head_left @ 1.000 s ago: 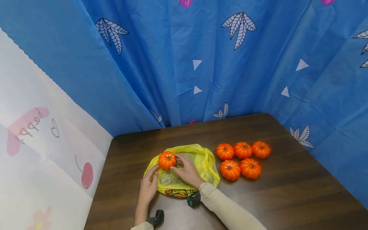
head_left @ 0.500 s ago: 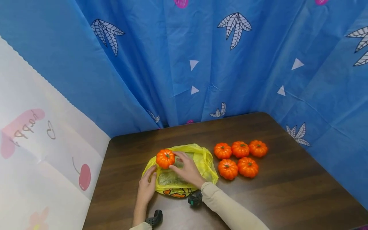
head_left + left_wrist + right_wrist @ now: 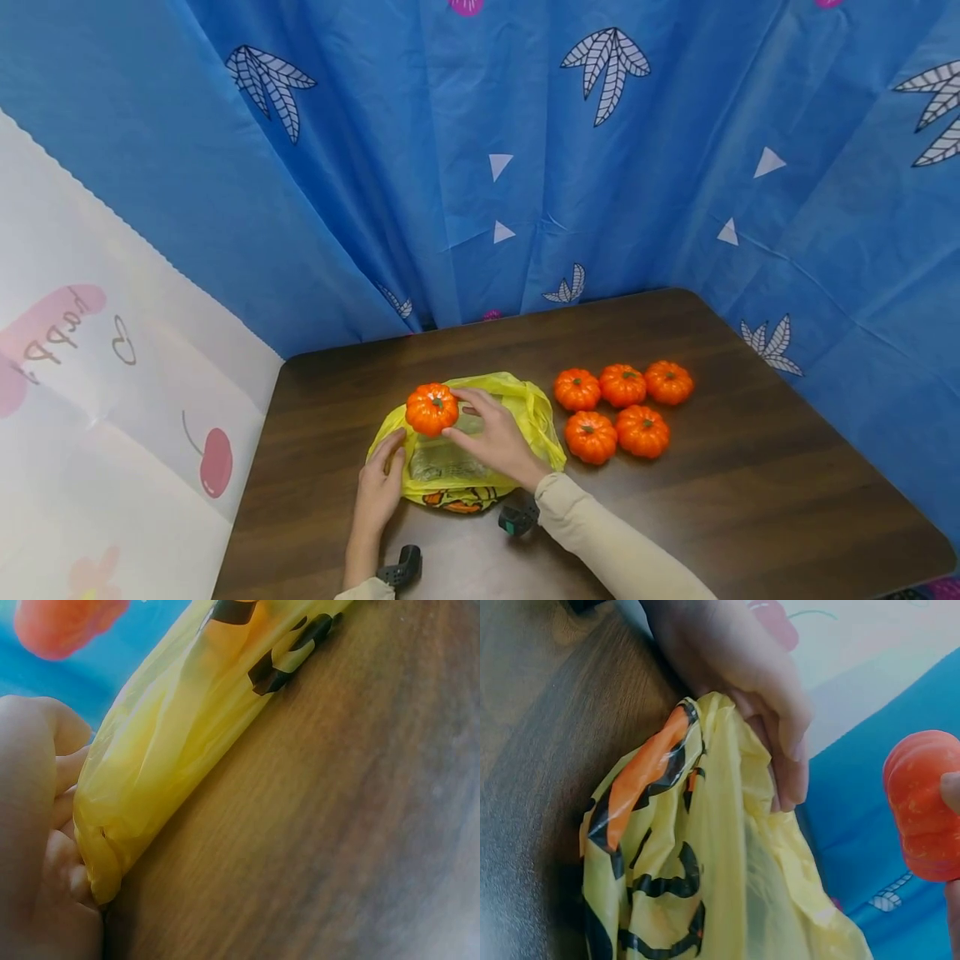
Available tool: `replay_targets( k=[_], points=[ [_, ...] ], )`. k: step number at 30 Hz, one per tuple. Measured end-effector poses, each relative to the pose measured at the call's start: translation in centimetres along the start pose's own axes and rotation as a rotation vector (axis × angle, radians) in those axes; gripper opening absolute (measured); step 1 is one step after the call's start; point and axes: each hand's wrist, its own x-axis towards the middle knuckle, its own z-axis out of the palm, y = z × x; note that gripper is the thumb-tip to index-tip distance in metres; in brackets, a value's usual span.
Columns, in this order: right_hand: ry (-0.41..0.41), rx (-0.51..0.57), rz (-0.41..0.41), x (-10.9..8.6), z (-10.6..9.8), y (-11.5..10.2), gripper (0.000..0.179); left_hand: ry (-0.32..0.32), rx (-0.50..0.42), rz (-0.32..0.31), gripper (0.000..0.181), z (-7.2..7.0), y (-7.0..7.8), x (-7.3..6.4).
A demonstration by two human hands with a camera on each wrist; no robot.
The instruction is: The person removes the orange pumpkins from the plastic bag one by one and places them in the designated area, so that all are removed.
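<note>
In the head view a small orange toy pumpkin (image 3: 431, 410) hangs over the left part of a yellow plastic bag (image 3: 545, 417). My right hand (image 3: 498, 437) pinches that pumpkin by its right side. The right wrist view shows the ribbed pumpkin (image 3: 924, 802) with fingertips at its right edge. At the bag's left side, my left hand (image 3: 380, 487) has its fingers curved round the bag's edge. The yellow film (image 3: 142, 795) lies against those fingers in the left wrist view and partly covers them. Black and orange print marks the bag's front.
Several more toy pumpkins (image 3: 591, 437) sit in two rows right of the bag on a dark wooden table (image 3: 750, 492). A blue patterned curtain (image 3: 480, 150) hangs behind the table, and a white printed sheet (image 3: 112, 400) borders its left side.
The pumpkin in my right hand has come up slightly higher over the bag. My left hand keeps its place at the bag's edge. The head view has shifted a little.
</note>
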Motion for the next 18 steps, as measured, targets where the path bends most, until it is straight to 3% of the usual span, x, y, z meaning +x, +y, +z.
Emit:
replay_targets(
  k=[18],
  points=[
    [0.036,-0.047,-0.053,-1.1,-2.7,-1.6,0.06,-0.014,-0.007,-0.04,0.037,-0.1,-0.1,0.1]
  ],
)
